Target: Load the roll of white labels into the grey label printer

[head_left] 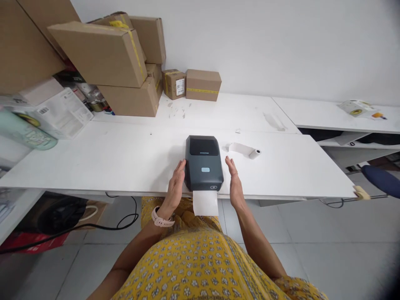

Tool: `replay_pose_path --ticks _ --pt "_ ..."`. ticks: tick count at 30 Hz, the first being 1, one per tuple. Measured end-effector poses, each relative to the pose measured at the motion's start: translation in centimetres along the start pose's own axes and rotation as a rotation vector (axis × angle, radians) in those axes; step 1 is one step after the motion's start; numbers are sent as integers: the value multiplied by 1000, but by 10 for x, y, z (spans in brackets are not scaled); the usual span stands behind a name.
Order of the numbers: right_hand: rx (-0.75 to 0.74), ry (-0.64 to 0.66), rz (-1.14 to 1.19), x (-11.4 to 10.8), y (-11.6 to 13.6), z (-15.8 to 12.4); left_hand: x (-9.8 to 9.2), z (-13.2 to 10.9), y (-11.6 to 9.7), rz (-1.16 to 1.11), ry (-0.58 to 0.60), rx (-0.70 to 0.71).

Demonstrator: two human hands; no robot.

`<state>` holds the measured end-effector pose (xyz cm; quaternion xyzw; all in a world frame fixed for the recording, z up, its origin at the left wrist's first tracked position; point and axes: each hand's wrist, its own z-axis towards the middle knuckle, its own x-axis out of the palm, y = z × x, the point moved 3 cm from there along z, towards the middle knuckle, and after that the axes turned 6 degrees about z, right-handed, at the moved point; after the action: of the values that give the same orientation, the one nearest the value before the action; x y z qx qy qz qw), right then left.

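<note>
A dark grey label printer [204,173] stands at the front edge of the white table, its lid down. From its front slot a blank white paper strip [205,203] hangs over the edge. My left hand [177,183], fingers stretched out, lies along the printer's left side and seems to touch it. On the other side my right hand [235,183] is held upright with straight fingers, a small gap between it and the printer. Neither hand grips anything. Behind my right hand a small paper roll [254,153] lies partly unwound on the table.
Cardboard boxes [106,54] are stacked at the back left, with two smaller boxes [203,85] against the wall. A green bottle [28,130] and a white carton [62,112] are at the far left. A black cable [93,226] runs below the white table [296,166].
</note>
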<state>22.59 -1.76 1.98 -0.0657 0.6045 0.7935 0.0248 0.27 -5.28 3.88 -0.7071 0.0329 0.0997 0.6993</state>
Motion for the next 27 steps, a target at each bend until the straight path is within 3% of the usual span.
replay_pose_path --ticks 3,10,16,22,24,27 --pt "22 25 51 9 -8 -2 4 2 5 3 -7 2" --pt "76 -80 127 23 -24 -12 15 1 27 -1 -73 22" --pt "25 -48 132 18 -4 0 3 9 10 20 -107 72" --pt "-289 -28 36 10 54 73 -11 58 -20 -172 -183 210" --pt "-336 -39 53 10 69 108 -12 74 -16 -162 -227 204" --pt "-324 -89 5 13 83 157 -12 86 2 56 -249 82"
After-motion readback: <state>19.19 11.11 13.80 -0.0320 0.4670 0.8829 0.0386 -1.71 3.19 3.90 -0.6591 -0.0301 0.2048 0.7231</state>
